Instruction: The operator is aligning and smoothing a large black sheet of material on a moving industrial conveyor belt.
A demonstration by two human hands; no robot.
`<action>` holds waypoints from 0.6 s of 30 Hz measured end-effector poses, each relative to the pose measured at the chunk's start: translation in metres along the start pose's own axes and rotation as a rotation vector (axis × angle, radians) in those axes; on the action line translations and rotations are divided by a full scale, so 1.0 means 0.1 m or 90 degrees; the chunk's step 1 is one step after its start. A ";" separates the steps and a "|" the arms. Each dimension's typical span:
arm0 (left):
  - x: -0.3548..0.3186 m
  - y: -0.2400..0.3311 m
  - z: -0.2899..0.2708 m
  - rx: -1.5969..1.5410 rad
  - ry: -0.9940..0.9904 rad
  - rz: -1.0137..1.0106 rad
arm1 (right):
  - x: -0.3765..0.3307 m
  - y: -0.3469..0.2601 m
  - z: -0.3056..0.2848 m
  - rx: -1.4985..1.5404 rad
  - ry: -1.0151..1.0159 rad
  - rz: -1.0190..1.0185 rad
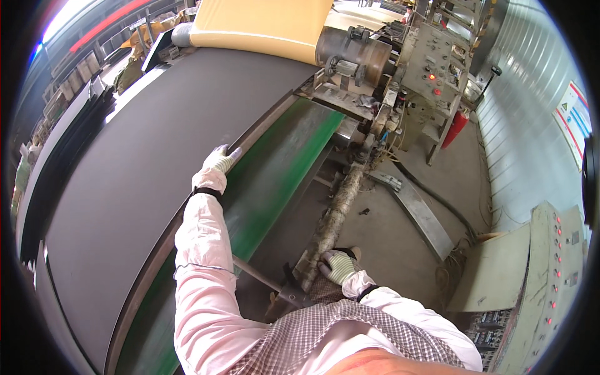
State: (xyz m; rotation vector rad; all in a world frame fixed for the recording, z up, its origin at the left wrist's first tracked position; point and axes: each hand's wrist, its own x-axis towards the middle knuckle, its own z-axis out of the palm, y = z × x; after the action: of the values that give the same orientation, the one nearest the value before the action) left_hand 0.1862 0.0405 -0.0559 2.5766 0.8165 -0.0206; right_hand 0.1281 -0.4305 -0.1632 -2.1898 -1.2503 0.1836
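My left hand, in a striped work glove, lies at the edge of a wide dark grey sheet, against the long metal rail beside it. Its fingers are stretched forward and apart, gripping nothing. Right of the rail runs a green belt, blurred along its length. My right hand, gloved the same way, is low by my body next to a worn, crusted pipe. Its fingers curl in toward the pipe, and what they hold, if anything, is hidden.
A yellow sheet passes over a roller at the far end, beside a motor-like drum. Control panels and a cabinet with red lights stand right. A metal channel and a dark hose lie on the floor.
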 end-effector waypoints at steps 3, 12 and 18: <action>-0.22 -0.24 -0.01 0.046 0.019 -0.025 | -0.01 0.01 0.02 0.024 -0.001 0.023; -2.65 -2.36 -0.30 0.152 0.101 -0.327 | -0.12 0.18 0.28 -0.026 0.059 0.010; -3.79 -2.69 -0.46 0.188 0.230 -0.595 | -0.13 0.39 0.44 -0.074 0.058 0.033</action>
State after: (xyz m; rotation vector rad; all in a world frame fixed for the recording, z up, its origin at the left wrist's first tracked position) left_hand -0.2807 0.0498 -0.0678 2.2159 2.2185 0.0486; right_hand 0.1323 -0.4365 -0.2234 -2.3048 -1.1804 0.0313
